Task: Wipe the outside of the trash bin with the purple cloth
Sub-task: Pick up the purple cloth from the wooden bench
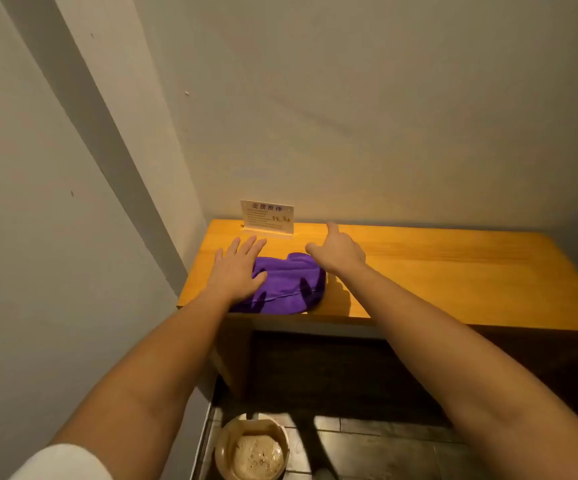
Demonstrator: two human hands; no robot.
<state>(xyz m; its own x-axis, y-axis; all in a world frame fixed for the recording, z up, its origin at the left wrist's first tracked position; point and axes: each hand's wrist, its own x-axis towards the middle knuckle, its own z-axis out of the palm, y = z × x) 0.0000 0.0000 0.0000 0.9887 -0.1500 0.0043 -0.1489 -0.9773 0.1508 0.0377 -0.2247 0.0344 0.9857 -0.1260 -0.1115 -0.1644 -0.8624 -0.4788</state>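
Observation:
A crumpled purple cloth [289, 285] lies near the front left corner of a wooden table [436, 271]. My left hand [237, 270] hovers flat over the cloth's left edge, fingers spread, holding nothing. My right hand [337, 251] is above the cloth's right end, index finger and thumb extended, and also holds nothing. A round brown trash bin [252, 448] stands on the floor below the table's left end, with crumpled pale paper inside it.
A small sign card [267, 216] stands at the table's back edge against the wall. Walls close in at the left and behind the table. Dark tiled floor [384, 445] lies to the right of the bin.

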